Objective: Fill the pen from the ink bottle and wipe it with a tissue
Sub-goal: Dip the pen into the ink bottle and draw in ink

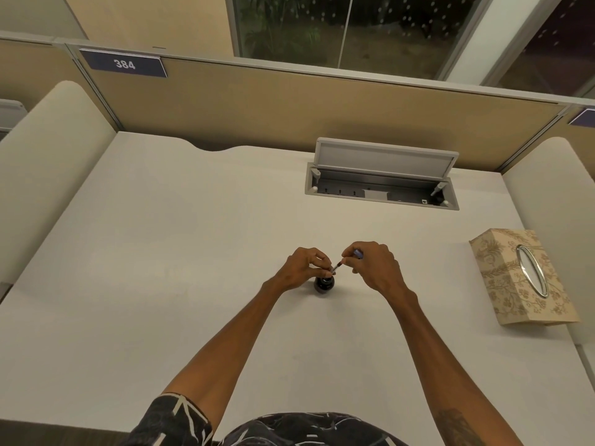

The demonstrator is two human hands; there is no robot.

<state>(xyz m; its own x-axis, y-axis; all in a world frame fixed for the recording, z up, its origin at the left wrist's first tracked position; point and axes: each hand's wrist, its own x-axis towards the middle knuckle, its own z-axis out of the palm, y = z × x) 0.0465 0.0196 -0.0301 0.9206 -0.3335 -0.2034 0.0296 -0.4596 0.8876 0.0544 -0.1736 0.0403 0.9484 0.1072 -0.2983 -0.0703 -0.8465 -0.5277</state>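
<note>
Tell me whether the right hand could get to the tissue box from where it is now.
Probably yes. The tissue box sits on the desk to the right of the right hand, with only bare surface between them. That hand is pinching the pen above the ink bottle, so it isn't free.

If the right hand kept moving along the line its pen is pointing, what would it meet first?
Probably the ink bottle: the right hand angles the pen down-left at its mouth, beside the left hand's fingertips; depth is unclear.
</note>
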